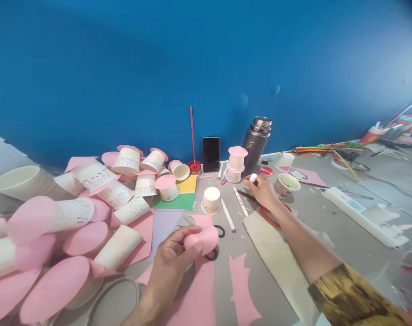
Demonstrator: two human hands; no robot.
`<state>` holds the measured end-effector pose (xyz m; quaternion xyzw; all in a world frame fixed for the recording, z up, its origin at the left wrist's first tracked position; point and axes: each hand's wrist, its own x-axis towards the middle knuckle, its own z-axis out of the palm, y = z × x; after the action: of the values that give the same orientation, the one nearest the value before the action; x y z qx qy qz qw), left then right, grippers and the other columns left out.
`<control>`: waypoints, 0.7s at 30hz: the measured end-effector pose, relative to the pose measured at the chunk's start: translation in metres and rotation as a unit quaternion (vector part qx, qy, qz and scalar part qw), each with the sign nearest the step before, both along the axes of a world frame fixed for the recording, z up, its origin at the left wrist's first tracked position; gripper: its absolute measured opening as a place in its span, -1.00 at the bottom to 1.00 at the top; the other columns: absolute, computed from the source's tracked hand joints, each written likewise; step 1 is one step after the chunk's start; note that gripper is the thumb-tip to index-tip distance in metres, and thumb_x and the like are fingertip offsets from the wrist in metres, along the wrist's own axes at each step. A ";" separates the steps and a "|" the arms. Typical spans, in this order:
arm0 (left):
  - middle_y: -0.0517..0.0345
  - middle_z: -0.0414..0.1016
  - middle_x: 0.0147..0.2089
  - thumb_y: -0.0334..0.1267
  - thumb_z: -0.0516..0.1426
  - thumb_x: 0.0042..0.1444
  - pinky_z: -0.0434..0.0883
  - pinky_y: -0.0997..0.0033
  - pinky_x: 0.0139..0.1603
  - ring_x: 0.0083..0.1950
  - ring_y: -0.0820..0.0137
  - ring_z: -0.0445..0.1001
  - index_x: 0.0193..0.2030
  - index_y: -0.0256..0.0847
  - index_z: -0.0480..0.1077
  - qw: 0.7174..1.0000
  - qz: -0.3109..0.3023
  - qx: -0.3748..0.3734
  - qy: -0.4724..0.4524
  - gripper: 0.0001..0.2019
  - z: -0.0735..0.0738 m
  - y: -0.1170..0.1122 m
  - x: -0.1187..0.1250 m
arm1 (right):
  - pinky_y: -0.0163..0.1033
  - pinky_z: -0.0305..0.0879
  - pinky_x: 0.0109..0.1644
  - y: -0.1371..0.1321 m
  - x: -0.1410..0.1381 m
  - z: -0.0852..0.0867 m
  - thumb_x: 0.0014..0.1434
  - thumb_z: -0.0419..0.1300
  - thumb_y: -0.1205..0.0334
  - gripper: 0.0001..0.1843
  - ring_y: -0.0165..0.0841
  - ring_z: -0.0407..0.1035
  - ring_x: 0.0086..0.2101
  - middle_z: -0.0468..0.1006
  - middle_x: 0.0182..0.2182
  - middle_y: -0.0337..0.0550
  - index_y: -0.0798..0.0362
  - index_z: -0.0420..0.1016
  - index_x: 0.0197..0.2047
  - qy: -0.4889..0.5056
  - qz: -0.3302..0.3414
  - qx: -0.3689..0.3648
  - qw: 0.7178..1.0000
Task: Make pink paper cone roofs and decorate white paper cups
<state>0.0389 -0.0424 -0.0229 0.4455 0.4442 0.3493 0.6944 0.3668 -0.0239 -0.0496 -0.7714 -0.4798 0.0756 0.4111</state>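
My left hand [173,256] is closed on a round piece of pink paper [206,240], pinched between thumb and fingers above the table. My right hand [263,192] reaches out near the steel flask and grips a small white cylinder [253,177]; its lower part is hidden by my fingers. Beneath the pink piece, a pair of scissors [221,231] with black handles partly shows. Between my hands a white paper cup [211,200] stands upside down, beside a white marker [228,216] and another marker [240,202]. A pink paper offcut [241,290] lies in front.
Many decorated cups with pink discs [93,174] are heaped at left. A dark steel flask [257,142], a phone [211,154] and two stacked cups [235,163] stand by the blue wall. At right are a green-lined cup [286,184] and a power strip [362,217].
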 end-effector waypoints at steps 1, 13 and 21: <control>0.04 0.66 -0.22 -0.19 0.44 -0.16 0.50 0.31 -0.15 -0.23 0.23 0.62 -0.13 -0.22 0.59 1.000 -0.011 0.000 0.006 -0.60 -0.002 0.002 -0.001 | -0.18 0.31 -0.18 0.003 0.003 -0.004 0.21 0.17 0.00 -0.70 -0.21 0.45 -0.30 0.58 -0.35 -0.09 0.05 0.57 -0.22 -0.002 -0.002 -0.011 1.000; 0.09 0.64 -0.32 -0.22 0.47 -0.14 0.46 0.36 -0.24 -0.32 0.31 0.59 -0.16 -0.24 0.59 0.996 -0.052 -0.045 -0.062 -0.63 -0.005 0.010 -0.009 | -0.23 0.26 -0.31 0.004 -0.002 -0.004 0.06 0.30 0.05 -0.74 -0.27 0.40 -0.39 0.55 -0.41 -0.15 0.09 0.53 -0.32 -0.040 -0.017 -0.089 0.995; 0.17 0.59 -0.35 -0.34 0.47 -0.16 0.41 0.50 -0.29 -0.36 0.45 0.54 -0.13 -0.24 0.51 0.988 0.018 -0.061 -0.143 -0.59 0.014 0.024 -0.013 | -0.14 0.32 -0.20 -0.050 -0.029 0.058 0.22 0.21 -0.01 -0.64 -0.21 0.45 -0.33 0.58 -0.31 -0.10 0.02 0.56 -0.03 -0.023 0.001 -0.003 1.000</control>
<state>0.0257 -0.0187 -0.0086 0.3393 0.3695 0.3940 0.7701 0.3378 -0.0738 0.0083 -0.7734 -0.4897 0.0598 0.3981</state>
